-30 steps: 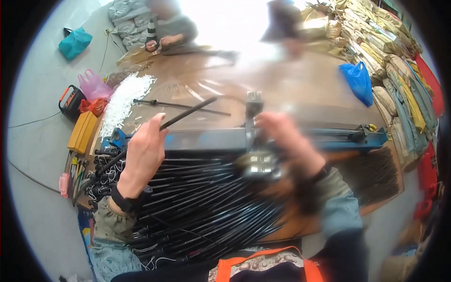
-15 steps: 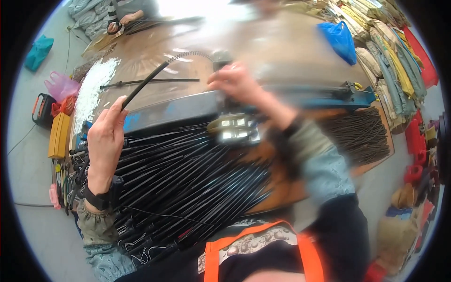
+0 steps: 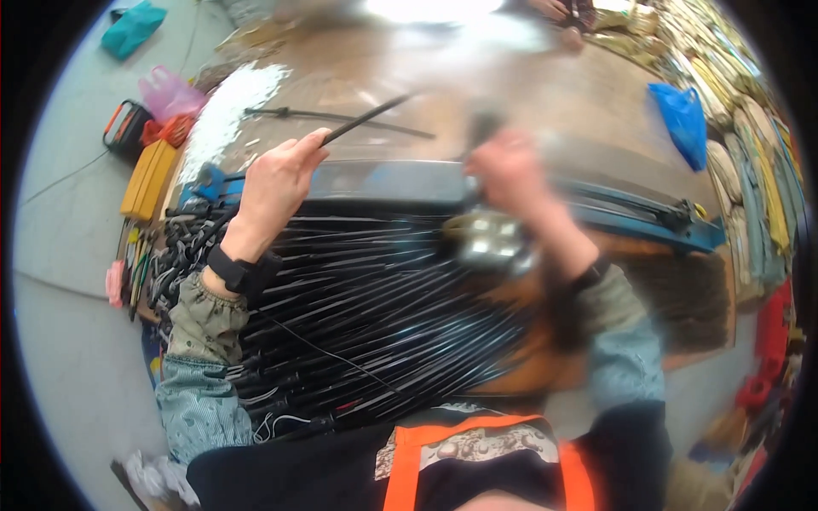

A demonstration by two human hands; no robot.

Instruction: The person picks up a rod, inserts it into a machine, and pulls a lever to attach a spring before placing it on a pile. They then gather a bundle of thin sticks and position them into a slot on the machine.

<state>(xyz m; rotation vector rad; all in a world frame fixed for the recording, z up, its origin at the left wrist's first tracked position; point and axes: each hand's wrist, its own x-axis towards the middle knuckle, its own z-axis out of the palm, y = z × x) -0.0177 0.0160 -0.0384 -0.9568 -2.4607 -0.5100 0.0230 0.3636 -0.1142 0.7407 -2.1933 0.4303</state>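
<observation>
My left hand (image 3: 277,192) pinches a thin black rod (image 3: 366,119) between thumb and fingers. The rod slants up to the right above the brown tabletop. Over the long grey metal beam (image 3: 375,180), my right hand (image 3: 515,175) is smeared by motion, its fingers seemingly curled closed. A dark blurred shape (image 3: 486,128) shows just above those fingers; its kind cannot be made out. Below that hand sits a shiny silver metal part (image 3: 492,243), also blurred. Many long black rods (image 3: 366,298) lie fanned out in front of me, under my left forearm.
Another dark rod (image 3: 341,122) lies on the table by a heap of small white pieces (image 3: 234,111). A blue rail (image 3: 699,232) runs right. Brown thin sticks (image 3: 682,294), a blue bag (image 3: 682,123) and stacked sacks (image 3: 750,162) are on the right. Another person's hands (image 3: 558,13) show at the far edge.
The view has shifted, so the scene sits farther right. A coil spring seen beyond the rod's tip no longer shows clearly. My left hand still holds the rod, now tilted flatter.
</observation>
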